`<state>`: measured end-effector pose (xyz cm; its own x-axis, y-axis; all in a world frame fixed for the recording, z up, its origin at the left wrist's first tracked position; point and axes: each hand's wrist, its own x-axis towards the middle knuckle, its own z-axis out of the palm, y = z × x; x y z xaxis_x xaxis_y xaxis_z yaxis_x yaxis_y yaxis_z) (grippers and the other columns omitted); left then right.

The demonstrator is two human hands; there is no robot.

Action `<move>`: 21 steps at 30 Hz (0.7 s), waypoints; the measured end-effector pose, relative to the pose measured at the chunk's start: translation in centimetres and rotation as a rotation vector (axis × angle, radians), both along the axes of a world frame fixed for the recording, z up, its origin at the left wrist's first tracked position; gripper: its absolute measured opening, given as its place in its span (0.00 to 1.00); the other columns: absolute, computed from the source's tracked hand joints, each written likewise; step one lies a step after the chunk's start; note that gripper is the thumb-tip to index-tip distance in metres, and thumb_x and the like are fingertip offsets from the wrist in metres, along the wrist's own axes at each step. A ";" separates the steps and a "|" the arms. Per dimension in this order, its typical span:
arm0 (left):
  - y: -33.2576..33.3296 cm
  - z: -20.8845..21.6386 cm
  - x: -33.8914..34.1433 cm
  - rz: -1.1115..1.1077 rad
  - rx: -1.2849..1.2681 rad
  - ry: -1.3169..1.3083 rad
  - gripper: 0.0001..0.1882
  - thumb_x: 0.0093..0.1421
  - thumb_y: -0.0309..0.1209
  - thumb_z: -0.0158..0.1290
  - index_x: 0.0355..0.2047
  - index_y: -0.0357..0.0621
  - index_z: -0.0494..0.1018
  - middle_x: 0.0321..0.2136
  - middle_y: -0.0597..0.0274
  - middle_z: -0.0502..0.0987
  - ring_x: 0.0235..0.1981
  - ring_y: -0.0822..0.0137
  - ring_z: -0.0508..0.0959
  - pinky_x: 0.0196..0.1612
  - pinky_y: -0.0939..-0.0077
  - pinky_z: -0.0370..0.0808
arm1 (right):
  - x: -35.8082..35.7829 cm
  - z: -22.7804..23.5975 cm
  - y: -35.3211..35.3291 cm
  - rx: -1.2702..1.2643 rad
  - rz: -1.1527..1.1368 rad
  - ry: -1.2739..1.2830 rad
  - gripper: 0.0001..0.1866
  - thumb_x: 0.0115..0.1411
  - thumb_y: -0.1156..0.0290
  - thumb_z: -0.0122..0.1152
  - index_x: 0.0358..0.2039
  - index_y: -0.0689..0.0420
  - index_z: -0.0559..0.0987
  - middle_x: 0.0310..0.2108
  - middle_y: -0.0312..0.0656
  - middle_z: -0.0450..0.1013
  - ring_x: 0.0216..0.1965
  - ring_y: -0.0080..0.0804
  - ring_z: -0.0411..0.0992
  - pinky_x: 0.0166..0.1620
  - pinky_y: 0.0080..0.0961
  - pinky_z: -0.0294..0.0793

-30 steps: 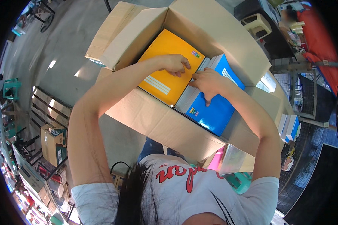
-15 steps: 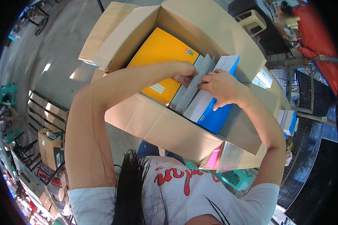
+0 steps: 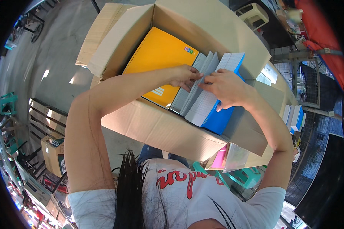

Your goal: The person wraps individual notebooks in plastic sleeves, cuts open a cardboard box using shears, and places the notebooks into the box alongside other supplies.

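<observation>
two hands among the leaves of a blue notebook

inside the open cardboard box (image 3: 160, 131), the blue notebook (image 3: 223, 120) sits on the right-hand side, its glossy cover tilted up and pale ruled pages showing beside it. greyish leaves (image 3: 187, 101) stand fanned upright between it and the yellow notebook (image 3: 160, 51), which lies flat on the left, cover up, with white stripes near its lower edge and a small multicoloured patch by a corner.

the left hand (image 3: 183, 76) comes in across the yellow cover, elbow bent wide, fingers curled and almost together, tips at the edge of the upright leaves; i can't tell from here whether it pinches any. the right hand (image 3: 230, 89) arches over from the other side, fingers partly spread across the pages and thumb against the blue cover, gripping that notebook between them.
</observation>
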<state>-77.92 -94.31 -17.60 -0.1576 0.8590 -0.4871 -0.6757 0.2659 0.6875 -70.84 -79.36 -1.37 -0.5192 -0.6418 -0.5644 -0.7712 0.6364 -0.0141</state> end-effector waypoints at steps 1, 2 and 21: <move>0.0 0.1 0.0 -0.002 0.000 0.001 0.22 0.66 0.46 0.50 0.50 0.41 0.65 0.38 0.63 0.73 0.31 0.72 0.74 0.32 0.72 0.75 | 0.0 0.1 -0.1 0.006 -0.007 -0.007 0.39 0.35 0.54 0.77 0.50 0.54 0.75 0.43 0.35 0.73 0.46 0.32 0.72 0.49 0.32 0.70; 0.0 0.1 -0.1 -0.004 0.014 0.007 0.22 0.66 0.45 0.50 0.49 0.41 0.66 0.37 0.62 0.74 0.32 0.71 0.75 0.32 0.71 0.76 | 0.0 0.2 -0.1 0.012 -0.013 -0.014 0.38 0.34 0.54 0.77 0.48 0.54 0.76 0.43 0.35 0.73 0.46 0.32 0.72 0.49 0.32 0.70; 0.8 0.2 0.5 0.185 -0.204 0.129 0.17 0.68 0.35 0.44 0.54 0.43 0.64 0.37 0.58 0.74 0.37 0.63 0.78 0.40 0.60 0.78 | -0.4 0.1 -0.2 -0.009 -0.020 -0.007 0.35 0.33 0.57 0.78 0.44 0.54 0.76 0.41 0.37 0.73 0.47 0.33 0.72 0.46 0.31 0.70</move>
